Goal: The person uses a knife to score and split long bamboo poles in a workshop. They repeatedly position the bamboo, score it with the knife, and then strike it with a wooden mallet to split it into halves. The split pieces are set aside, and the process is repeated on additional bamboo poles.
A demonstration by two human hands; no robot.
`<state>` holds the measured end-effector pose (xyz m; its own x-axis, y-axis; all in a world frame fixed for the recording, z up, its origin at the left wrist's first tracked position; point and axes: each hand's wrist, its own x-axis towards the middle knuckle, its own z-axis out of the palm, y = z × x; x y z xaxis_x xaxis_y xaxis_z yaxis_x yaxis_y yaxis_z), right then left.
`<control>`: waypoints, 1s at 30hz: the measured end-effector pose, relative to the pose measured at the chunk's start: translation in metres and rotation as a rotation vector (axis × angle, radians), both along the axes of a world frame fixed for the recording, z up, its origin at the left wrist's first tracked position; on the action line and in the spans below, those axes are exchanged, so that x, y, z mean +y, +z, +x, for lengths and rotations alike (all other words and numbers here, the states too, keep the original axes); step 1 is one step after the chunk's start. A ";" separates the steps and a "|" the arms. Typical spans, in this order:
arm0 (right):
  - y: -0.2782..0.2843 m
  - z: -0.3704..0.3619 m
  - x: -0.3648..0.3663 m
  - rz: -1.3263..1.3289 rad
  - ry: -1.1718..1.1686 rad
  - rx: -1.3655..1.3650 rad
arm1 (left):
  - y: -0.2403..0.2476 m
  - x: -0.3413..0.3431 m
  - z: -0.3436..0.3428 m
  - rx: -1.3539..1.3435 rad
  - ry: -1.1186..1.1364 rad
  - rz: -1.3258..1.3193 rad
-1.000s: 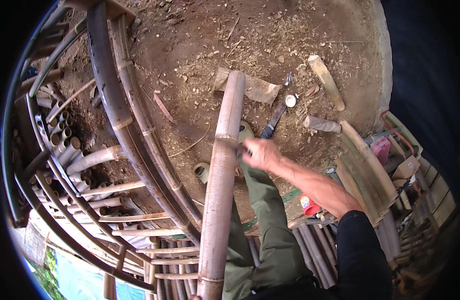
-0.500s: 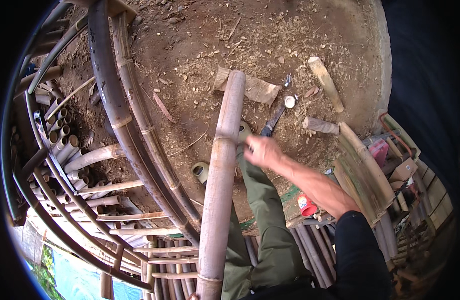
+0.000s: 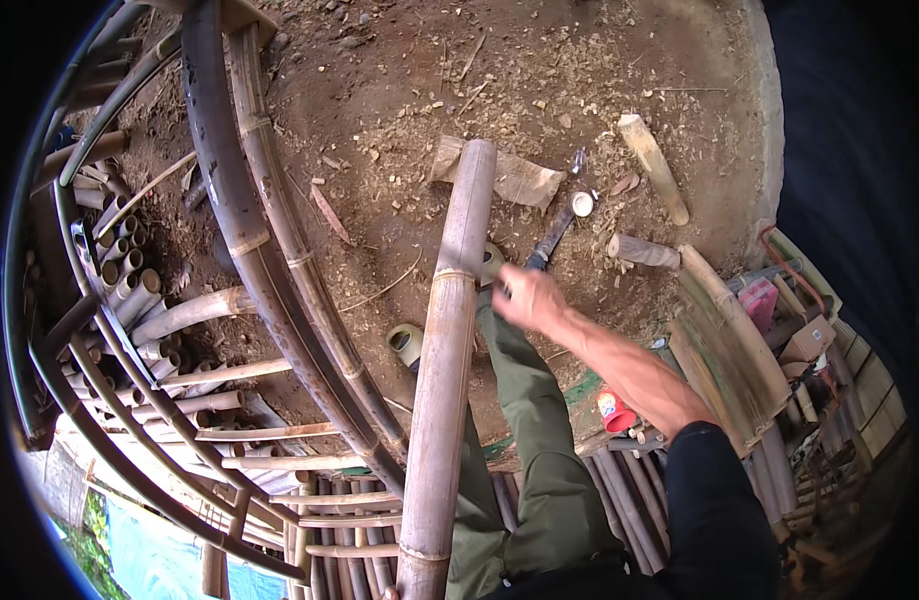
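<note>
A long, thick bamboo pole (image 3: 450, 350) slants up the middle of the view, its far end over the dirt and its near end at the lower edge. A fingertip of my left hand (image 3: 390, 593) shows against the pole's left side at the bottom; the rest of that hand is hidden. To the right of the pole, above my leg, is my right hand (image 3: 533, 298), fingers curled and somewhat blurred. Whether anything lies in them I cannot make out. Just beyond it, a dark-handled tool (image 3: 554, 238) lies on the ground by a pale round piece (image 3: 582, 204).
A curved bamboo frame (image 3: 270, 270) with crosspieces stands on the left, with stacked bamboo tubes (image 3: 130, 270) behind. Short bamboo pieces (image 3: 655, 170) and a flattened brown sheet (image 3: 525, 180) lie on the dirt. At right are a red container (image 3: 616, 412) and split bamboo (image 3: 725, 350).
The pole and my right hand have shifted slightly to the right in view, along with the surroundings. My right hand remains beside the pole with its fingers curled.
</note>
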<state>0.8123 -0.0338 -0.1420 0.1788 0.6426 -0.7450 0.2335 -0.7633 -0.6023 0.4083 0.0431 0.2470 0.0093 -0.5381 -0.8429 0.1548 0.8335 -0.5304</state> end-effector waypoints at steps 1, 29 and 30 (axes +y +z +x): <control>0.023 -0.007 0.008 0.155 0.259 -0.152 | 0.000 -0.002 0.001 0.007 0.009 0.004; -0.009 0.029 0.009 0.161 0.337 -0.470 | -0.009 -0.002 0.000 -0.042 -0.026 0.023; -0.008 0.041 0.029 -0.338 0.053 -0.257 | -0.007 -0.001 -0.001 -0.039 -0.025 0.021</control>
<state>0.8535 -0.0050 -0.1499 0.3598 0.3831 -0.8508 0.3876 -0.8908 -0.2372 0.4070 0.0422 0.2400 0.0291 -0.5205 -0.8534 0.1955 0.8402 -0.5058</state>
